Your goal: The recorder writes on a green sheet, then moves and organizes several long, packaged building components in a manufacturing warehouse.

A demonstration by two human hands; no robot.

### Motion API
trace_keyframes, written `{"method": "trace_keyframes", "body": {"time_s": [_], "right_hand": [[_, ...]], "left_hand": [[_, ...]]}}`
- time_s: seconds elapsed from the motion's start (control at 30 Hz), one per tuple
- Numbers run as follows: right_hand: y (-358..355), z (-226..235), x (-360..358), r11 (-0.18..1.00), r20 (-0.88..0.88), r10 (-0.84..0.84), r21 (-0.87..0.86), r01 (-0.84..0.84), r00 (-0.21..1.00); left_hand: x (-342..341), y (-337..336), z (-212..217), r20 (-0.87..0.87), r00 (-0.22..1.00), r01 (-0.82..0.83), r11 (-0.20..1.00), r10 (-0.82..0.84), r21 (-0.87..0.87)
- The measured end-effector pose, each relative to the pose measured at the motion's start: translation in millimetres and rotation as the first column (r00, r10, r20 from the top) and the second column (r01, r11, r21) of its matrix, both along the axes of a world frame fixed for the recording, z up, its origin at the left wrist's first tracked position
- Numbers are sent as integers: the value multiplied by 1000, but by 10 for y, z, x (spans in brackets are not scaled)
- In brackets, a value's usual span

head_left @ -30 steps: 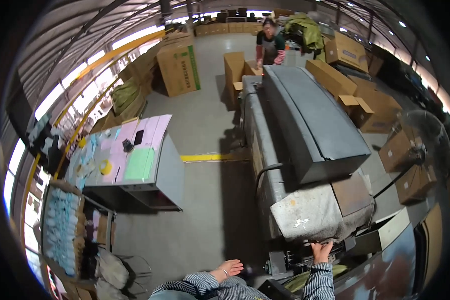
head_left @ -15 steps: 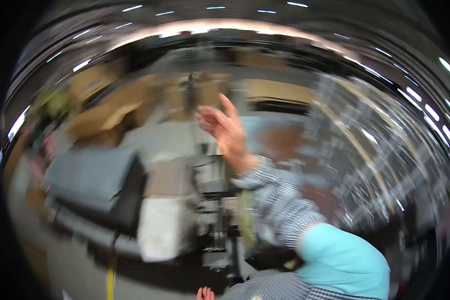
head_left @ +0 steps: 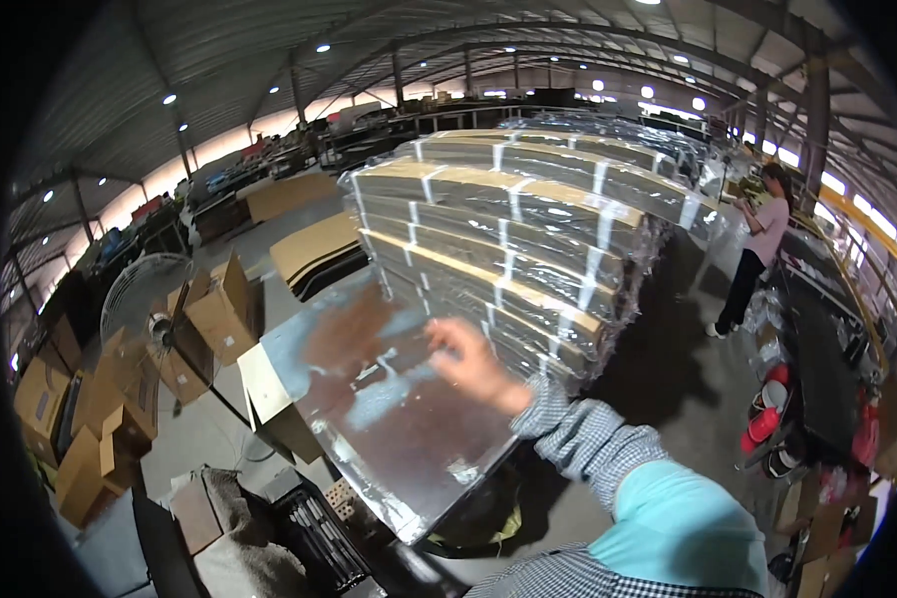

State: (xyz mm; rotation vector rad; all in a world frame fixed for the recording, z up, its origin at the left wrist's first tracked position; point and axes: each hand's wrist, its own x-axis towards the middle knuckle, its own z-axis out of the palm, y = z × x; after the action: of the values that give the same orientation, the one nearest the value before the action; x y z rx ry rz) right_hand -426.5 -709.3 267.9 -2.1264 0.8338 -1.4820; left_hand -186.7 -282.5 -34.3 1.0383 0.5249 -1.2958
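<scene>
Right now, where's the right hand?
Head view, just right of centre: right hand appears over the brown-stained tabletop, contact unclear, with the plastic-wrapped stack beyond.

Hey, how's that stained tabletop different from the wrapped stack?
The stained tabletop is unwrapped, with brown and pale-blue blotches; the wrapped stack is sheathed in shiny clear plastic. The stained tabletop is one flat surface, the wrapped stack many layers. The wrapped stack also looks bulkier than the stained tabletop. Both are near your right hand.
</scene>
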Motion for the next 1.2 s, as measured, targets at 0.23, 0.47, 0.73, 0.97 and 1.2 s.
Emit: {"method": "trace_keyframes", "body": {"time_s": [0.23,0.47,0.73,0.97,1.2], "right_hand": [[-921,1224,-3185,594,-107,-780,-434,677,617],[-1406,779,-4100,616,-465,-772,-373,694,434],[-1199,1207,-3690,778,-371,-628,-268,569,684],[-669,827,-3546,974,-377,-155,97,205,913],[-2577,-80,-4700,962,-597,-235,-28,272,767]], "left_hand": [[-1077,-941,-3,197,951,268,952,-237,-147],[-1921,-1957,122,68,931,363,899,-358,-246],[-2375,-3397,1576,545,702,711,479,-457,-515],[-3194,-4694,2088,428,672,584,78,-604,-808],[-2950,-4560,1324,481,863,439,697,-153,-567]]}}
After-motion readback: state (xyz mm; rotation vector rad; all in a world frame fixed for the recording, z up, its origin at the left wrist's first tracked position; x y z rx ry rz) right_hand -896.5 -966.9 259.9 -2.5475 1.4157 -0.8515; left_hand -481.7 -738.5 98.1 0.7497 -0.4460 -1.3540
